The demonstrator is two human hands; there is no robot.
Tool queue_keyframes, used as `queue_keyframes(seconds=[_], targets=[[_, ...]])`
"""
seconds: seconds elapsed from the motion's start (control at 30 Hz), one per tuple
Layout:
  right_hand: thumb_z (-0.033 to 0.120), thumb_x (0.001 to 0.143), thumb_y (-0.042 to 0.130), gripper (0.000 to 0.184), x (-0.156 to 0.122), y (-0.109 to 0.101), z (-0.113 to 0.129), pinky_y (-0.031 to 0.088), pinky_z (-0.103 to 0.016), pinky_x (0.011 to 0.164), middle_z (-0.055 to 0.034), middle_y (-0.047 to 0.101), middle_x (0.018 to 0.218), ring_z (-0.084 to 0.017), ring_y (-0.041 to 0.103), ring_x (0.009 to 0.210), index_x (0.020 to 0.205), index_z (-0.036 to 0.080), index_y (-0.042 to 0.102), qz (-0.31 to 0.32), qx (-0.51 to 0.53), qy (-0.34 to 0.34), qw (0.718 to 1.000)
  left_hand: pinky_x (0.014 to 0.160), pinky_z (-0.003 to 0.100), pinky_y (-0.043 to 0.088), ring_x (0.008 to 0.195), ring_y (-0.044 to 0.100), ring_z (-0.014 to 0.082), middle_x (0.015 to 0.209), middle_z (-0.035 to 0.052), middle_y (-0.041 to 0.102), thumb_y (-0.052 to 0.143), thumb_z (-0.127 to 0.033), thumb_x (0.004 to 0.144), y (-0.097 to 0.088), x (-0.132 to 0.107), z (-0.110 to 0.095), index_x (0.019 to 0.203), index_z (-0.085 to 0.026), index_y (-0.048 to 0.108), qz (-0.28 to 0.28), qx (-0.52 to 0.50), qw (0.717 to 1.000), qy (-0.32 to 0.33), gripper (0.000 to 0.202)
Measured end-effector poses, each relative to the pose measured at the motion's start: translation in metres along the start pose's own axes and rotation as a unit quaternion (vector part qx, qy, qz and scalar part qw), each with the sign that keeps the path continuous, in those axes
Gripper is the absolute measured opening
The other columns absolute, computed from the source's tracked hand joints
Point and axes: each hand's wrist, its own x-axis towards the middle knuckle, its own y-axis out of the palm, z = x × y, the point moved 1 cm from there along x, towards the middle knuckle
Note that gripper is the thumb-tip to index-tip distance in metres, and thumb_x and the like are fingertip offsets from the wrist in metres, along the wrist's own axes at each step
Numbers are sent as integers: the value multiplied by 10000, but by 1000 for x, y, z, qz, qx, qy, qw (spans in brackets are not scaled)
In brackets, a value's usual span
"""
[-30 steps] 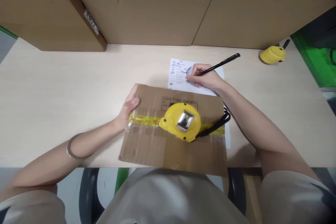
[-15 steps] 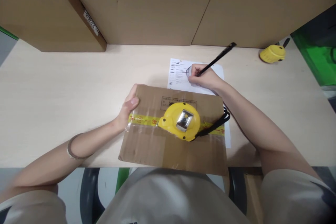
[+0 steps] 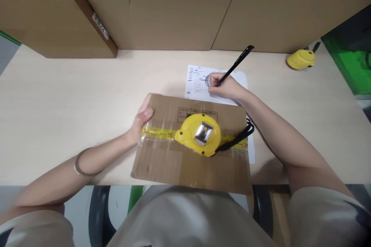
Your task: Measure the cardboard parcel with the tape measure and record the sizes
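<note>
My left hand [image 3: 142,119] grips the left edge of a taped cardboard box [image 3: 162,162], thumb on top and the other fingers hidden behind it. On the box lies a yellow tape measure [image 3: 193,131] with a black wrist strap [image 3: 239,137] trailing right. My right hand [image 3: 224,85] is closed around a black pen [image 3: 236,65], whose tip is hidden by the fingers. That hand rests on a white sheet of paper [image 3: 199,94] marked with rows of short strokes and a round scribble. The box covers the lower part of the sheet.
A second yellow tape measure [image 3: 301,59] sits at the table's back right. Large cardboard boxes [image 3: 162,11] line the back edge, and another cardboard box [image 3: 58,27] stands at the back left. The pale wooden table [image 3: 72,96] ends just in front of my body.
The pen's upper end has swung a little left and stands somewhat steeper. My right hand has shifted very slightly on the paper. My left hand, the box and the tape measure stay in place.
</note>
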Motion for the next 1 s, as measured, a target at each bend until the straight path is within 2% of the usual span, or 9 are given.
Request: queue_keyframes(seconds=[0.2, 0.3, 0.43, 0.5, 0.57, 0.67, 0.77, 0.87, 1.0], targets=[[425, 749, 915, 443, -5, 2, 2, 317, -266, 489, 15, 564, 545, -93, 448, 479, 692, 220, 526, 38, 22, 20, 999, 720, 415, 567, 965, 705, 321, 922, 62, 660, 795, -638, 787, 0, -1, -2, 985, -258, 659, 2, 6, 1000, 6, 450], [359, 729, 917, 413, -4, 3, 2, 296, -261, 501, 19, 552, 552, -86, 436, 502, 664, 211, 538, 35, 13, 18, 999, 721, 415, 563, 952, 700, 315, 925, 63, 649, 794, -648, 796, 0, -1, -1, 996, -251, 636, 11, 3, 1000, 7, 472], [186, 640, 891, 439, 0, 2, 0, 236, -253, 536, 46, 458, 561, -75, 378, 574, 567, 199, 458, 12, -4, 3, 1000, 720, 417, 554, 946, 685, 311, 914, 59, 626, 793, -642, 791, -2, 1, 0, 1025, -243, 615, 12, 3, 1000, 15, 496], [164, 625, 888, 452, 1, 1, -1, 236, -249, 546, 46, 453, 579, -76, 375, 599, 562, 195, 442, 7, -4, -2, 1000, 724, 424, 547, 939, 680, 315, 922, 59, 632, 796, -641, 779, -2, 1, 0, 1036, -259, 605, 8, 4, 1000, 11, 498], [223, 660, 909, 455, 1, 0, -2, 261, -247, 535, 43, 478, 574, -79, 396, 578, 593, 203, 459, 11, 5, -1, 1000, 722, 428, 539, 934, 682, 323, 918, 57, 637, 799, -644, 768, -1, 0, -1, 1040, -274, 601, 3, 6, 1000, 6, 500], [419, 731, 946, 490, -1, -1, -1, 313, -253, 499, 29, 529, 540, -89, 441, 506, 654, 217, 506, 30, 26, 3, 999, 747, 436, 546, 950, 689, 330, 908, 54, 641, 790, -637, 771, 2, -3, -3, 1050, -271, 599, -5, 4, 1000, 2, 498], [559, 712, 975, 560, -2, 0, 0, 342, -253, 479, 8, 574, 538, -92, 474, 476, 668, 211, 538, 46, 37, 2, 998, 801, 455, 574, 1003, 695, 342, 931, 57, 668, 774, -625, 783, 5, -7, -3, 1077, -263, 592, -12, 3, 1000, 1, 501], [594, 677, 990, 582, -2, 2, 0, 355, -251, 468, -3, 597, 551, -91, 496, 476, 665, 203, 559, 43, 39, 1, 998, 818, 469, 589, 1031, 696, 353, 946, 61, 683, 773, -626, 776, 5, -8, -3, 1085, -263, 591, -16, 4, 1000, -2, 510], [514, 672, 1000, 546, -2, 4, 0, 339, -250, 466, 14, 576, 531, -89, 484, 472, 655, 207, 548, 38, 31, 6, 999, 806, 487, 595, 1024, 698, 365, 948, 73, 682, 780, -624, 758, 4, -8, -3, 1080, -267, 600, -17, 5, 1000, -6, 514]])
